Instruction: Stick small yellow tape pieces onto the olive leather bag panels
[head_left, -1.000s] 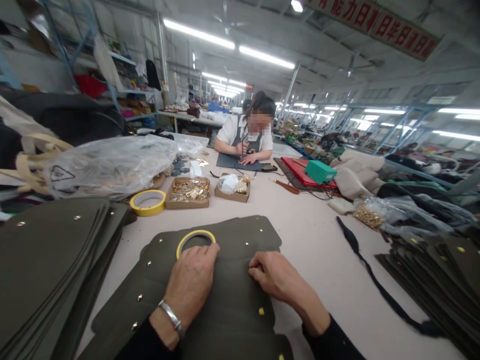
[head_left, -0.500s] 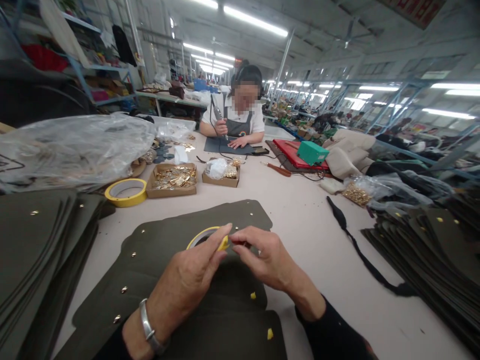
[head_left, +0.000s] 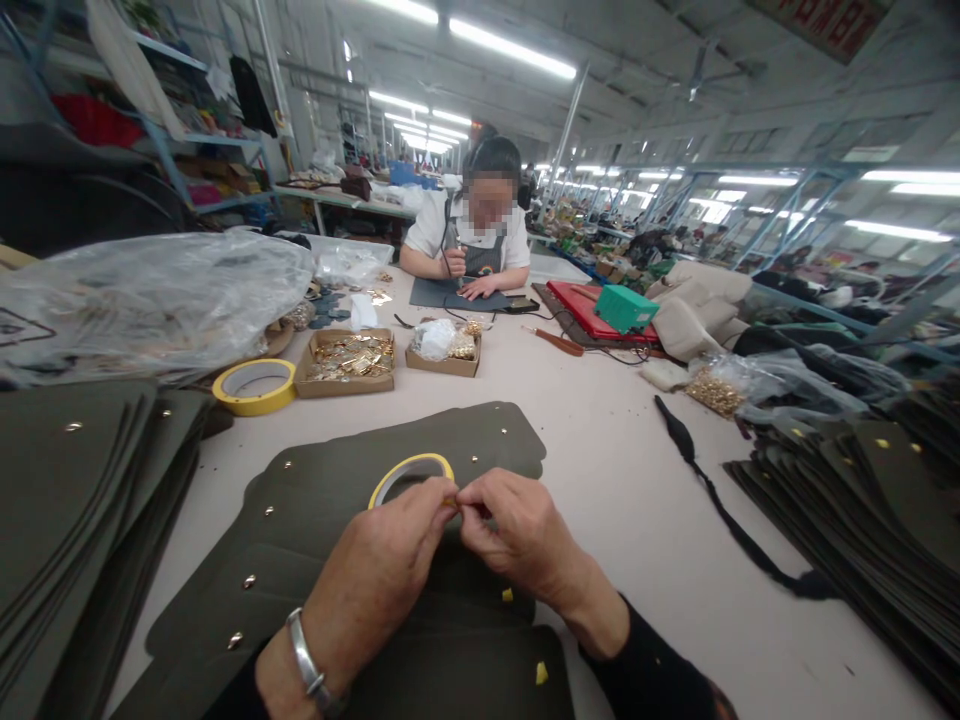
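My left hand (head_left: 375,560), with a silver bangle at the wrist, is closed on a roll of yellow tape (head_left: 429,461), whose lower part it hides. Thumb and fingertips of my right hand (head_left: 517,525) pinch at the tape's edge, touching the left fingertips. Only a sliver of yellow shows between them. Beneath both hands lie overlapping dark olive panels (head_left: 330,480) with small shiny metal studs along the left and far edges. Two yellow tape bits (head_left: 541,673) stick to the panels' right side.
Stacks of olive panels stand at left (head_left: 67,500) and right (head_left: 847,500). Beyond are another yellow tape roll (head_left: 255,405), a cardboard box (head_left: 345,385) of gold metal pieces and a smaller box (head_left: 446,366). A black strap (head_left: 705,480) lies at right. Across the table a person (head_left: 465,250) works with a hand tool.
My hands have come together; the fingertips, apart before, now meet at the tape. My left fingers have curled in. Across the table, the person's tool has tipped more upright.
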